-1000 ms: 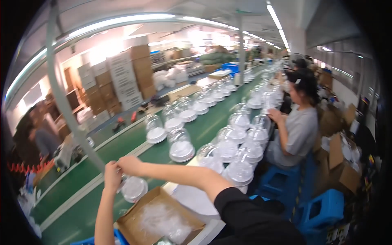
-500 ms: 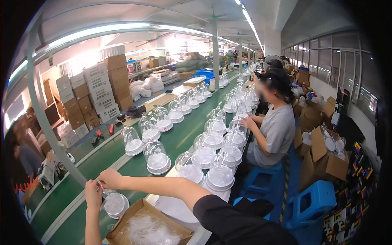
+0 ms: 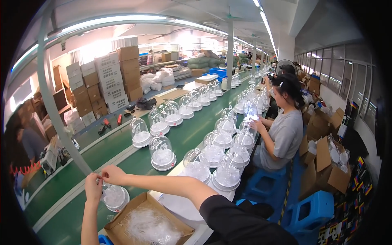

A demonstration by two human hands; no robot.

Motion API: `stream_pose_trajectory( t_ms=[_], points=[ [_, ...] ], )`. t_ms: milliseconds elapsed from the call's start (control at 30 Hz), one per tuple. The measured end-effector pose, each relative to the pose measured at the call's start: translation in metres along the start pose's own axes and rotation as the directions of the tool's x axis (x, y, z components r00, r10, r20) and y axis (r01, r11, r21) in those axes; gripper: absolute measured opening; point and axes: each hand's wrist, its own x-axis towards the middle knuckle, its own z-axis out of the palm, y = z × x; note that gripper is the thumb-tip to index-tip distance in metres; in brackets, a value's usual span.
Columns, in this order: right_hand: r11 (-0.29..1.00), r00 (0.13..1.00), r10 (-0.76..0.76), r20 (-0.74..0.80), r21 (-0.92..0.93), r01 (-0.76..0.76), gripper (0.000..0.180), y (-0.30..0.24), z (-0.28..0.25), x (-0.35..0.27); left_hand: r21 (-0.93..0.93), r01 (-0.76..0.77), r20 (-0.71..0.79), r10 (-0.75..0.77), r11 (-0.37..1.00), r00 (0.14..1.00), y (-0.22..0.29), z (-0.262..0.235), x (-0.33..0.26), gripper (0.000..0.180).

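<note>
Strip lights (image 3: pixel 114 18) hang over a long workshop, with a green conveyor belt (image 3: pixel 192 132) running down its length. Over the near end of the belt, the left hand (image 3: pixel 93 188) and the right hand (image 3: pixel 115 175) meet, fingertips bunched together; whether they pinch anything between them is too small to tell. Just below them sits the nearest clear dome (image 3: pixel 115 198) on its round white base, its top partly hidden by the fingers. This looks like fine two-handed fingertip work near the dome's crown; the next move probably calls for a light touch, so the dome isn't knocked askew. Just beside it, toward the wearer, lies a cardboard tray (image 3: pixel 116 226) of loose clear strands (image 3: pixel 153 226). Beyond the hands, another dome (image 3: pixel 162 155) stands upright on the belt, and more domes (image 3: pixel 226 173) crowd the white counter at right. Farther along, a co-worker in grey (image 3: pixel 281 126) holds a glowing dome (image 3: pixel 250 111); blue stools (image 3: pixel 316 204) stand behind.
</note>
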Motion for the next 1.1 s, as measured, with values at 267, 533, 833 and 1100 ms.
stream_pose_trajectory(
  t_ms=[267,533,833,1100],
  points=[
    [0.997,0.997,0.073,-0.003,0.032,-0.073,0.016,0.006,0.012,0.008,-0.059,0.062,0.06,-0.058,0.996,0.997,0.004,-0.011,0.002,0.009],
    [0.963,0.957,0.264,0.119,0.032,-0.269,0.022,0.002,0.025,0.024,-0.077,0.125,0.094,-0.118,0.989,0.989,-0.004,-0.02,-0.004,0.009],
    [0.915,0.891,0.388,0.234,0.019,-0.403,0.029,0.003,0.031,0.037,-0.059,0.109,0.106,-0.102,0.992,0.989,-0.013,-0.022,-0.008,0.01],
    [0.898,0.875,0.406,0.266,0.061,-0.435,0.03,-0.014,0.039,0.038,-0.068,0.099,0.091,-0.092,0.993,0.992,-0.021,-0.032,-0.015,0.01]
  ],
)
